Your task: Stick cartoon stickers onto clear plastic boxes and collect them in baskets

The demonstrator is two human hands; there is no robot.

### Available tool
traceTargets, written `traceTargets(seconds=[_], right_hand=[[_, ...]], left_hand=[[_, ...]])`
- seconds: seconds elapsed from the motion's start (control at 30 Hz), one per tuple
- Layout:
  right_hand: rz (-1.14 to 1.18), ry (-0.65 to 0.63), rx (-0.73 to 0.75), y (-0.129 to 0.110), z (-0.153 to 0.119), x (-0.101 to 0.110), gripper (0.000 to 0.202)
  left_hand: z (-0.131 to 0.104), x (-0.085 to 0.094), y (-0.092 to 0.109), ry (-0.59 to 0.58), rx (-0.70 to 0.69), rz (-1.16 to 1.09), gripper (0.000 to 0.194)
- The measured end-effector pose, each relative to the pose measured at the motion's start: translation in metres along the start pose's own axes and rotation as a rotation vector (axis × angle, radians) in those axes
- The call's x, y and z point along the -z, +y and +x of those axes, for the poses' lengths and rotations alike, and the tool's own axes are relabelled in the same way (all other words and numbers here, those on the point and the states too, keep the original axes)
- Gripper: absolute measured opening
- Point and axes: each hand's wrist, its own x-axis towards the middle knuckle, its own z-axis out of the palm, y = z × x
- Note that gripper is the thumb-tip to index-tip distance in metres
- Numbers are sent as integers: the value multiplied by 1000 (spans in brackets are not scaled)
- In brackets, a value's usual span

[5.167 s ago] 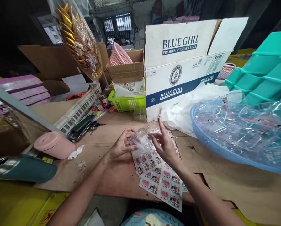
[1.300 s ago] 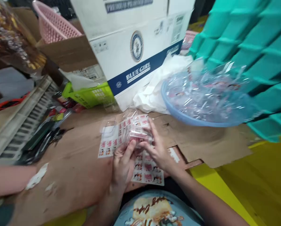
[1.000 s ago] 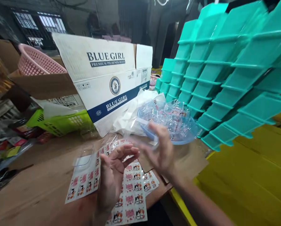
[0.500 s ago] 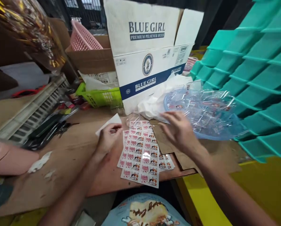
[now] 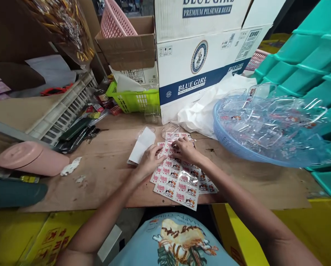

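Overlapping sheets of cat stickers [image 5: 179, 181] lie on the brown work surface in front of me. At their upper left part is my left hand [image 5: 151, 159], its fingers bent and closed together; whatever they pinch is too small to make out. My right hand [image 5: 185, 149] rests over the upper part of the sheets with curled fingers, close to the left one, and its fingertips are partly hidden. A white backing paper [image 5: 143, 144] lies just beyond my left hand. Behind the sheets sits a small clear plastic piece [image 5: 170, 130].
A blue basket [image 5: 229, 142] of clear plastic items with cat stickers stands at right, before stacked teal bins [image 5: 298, 70]. Behind are a white beer carton [image 5: 176, 66] and a green basket [image 5: 135, 101]. A pink container [image 5: 35, 159] and keys [image 5: 92, 133] are at left.
My right hand has moved left from beside the basket onto the sticker sheets. My left hand has come to the sheets, away from the white paper. The view has shifted.
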Motion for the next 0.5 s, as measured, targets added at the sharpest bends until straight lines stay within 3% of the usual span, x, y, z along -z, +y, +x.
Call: traceTargets(seconds=[0.1,0.17,0.23,0.33,0.37,0.43,0.5], right_hand=[[72,51,-13,4,-9,3,29],[134,105,-33,1,-14,6,21],[210,149,-60,-9,-17,7,25],[618,72,-183,-32,-14,4,42],[783,24,-240,-38,-11,2,45],[997,-25,-337,-45,-7,-1,44],[1012,2,-383,-42,-8,1,39]], left_hand=[[-22,14,18,219,-174,159,46],[-33,26,20,449,-156,328,68],[-38,31,12,523,-77,455,71],[-39,21,1,274,-121,502,31],[-39,15,0,171,-170,494,27],[-39,4,3,0,-269,436,30],[-39,0,6,-70,-315,319,49]])
